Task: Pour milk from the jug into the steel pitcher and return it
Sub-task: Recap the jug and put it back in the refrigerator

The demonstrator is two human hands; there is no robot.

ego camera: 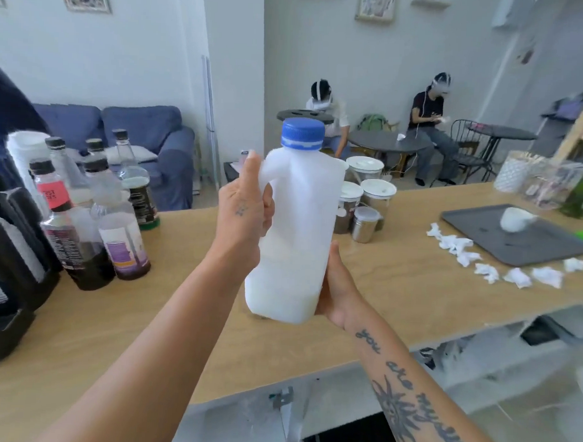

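Your right hand (336, 285) cups the jug's (296, 227) base, left hand (246, 212) wrapped round its handle. Blue cap (302, 134) is on, milk's low. Can't tell if you've poured.

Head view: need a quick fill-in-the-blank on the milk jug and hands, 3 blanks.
1. The cap on the milk jug is ____ in colour.
2. The left hand grips the jug by its ____.
3. The right hand supports the jug near its ____.

Missing words: blue; handle; bottom
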